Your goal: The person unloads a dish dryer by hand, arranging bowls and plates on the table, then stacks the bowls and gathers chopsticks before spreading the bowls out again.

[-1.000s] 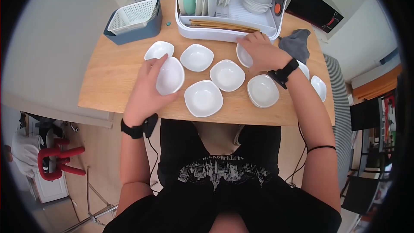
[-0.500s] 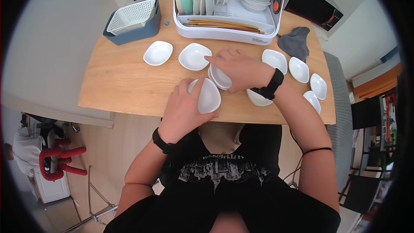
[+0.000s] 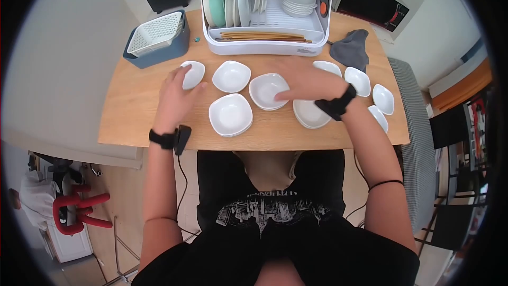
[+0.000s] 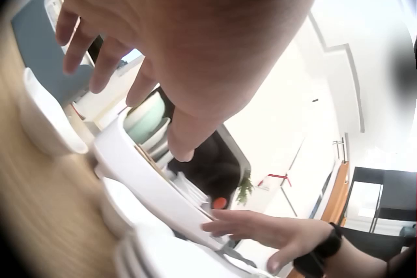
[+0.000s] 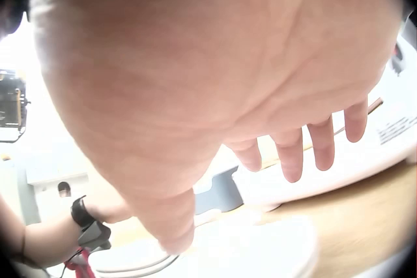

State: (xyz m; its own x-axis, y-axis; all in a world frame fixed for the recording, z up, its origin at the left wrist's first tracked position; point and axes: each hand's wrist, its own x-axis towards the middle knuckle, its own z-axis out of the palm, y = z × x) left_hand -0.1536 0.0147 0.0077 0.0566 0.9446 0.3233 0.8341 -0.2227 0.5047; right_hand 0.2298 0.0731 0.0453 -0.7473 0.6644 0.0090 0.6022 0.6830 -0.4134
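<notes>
My left hand (image 3: 177, 98), its fingers spread, is beside the leftmost small white bowl (image 3: 193, 76). In the left wrist view those fingers hang above that bowl (image 4: 49, 121) with nothing in them. My right hand (image 3: 307, 78), blurred, hovers over the right side of a stack of white bowls (image 3: 267, 90) at mid-table. Its fingers are extended and hold nothing in the right wrist view. Nearer the front edge stand another bowl stack (image 3: 230, 115) and a third stack (image 3: 311, 114), partly under the right wrist. A single bowl (image 3: 231, 77) sits between the hands.
Several small white bowls, one of them (image 3: 383, 99) near the table's right edge, lie beyond my right forearm. A white dish rack (image 3: 264, 47) with plates, bowls and chopsticks stands at the back. A blue basket (image 3: 159, 55) is back left, a grey cloth (image 3: 350, 50) back right.
My left hand set its bowl on the front stack and moved left to the leftmost bowl. My right hand brought a bowl to the middle stack, released it and shifted right.
</notes>
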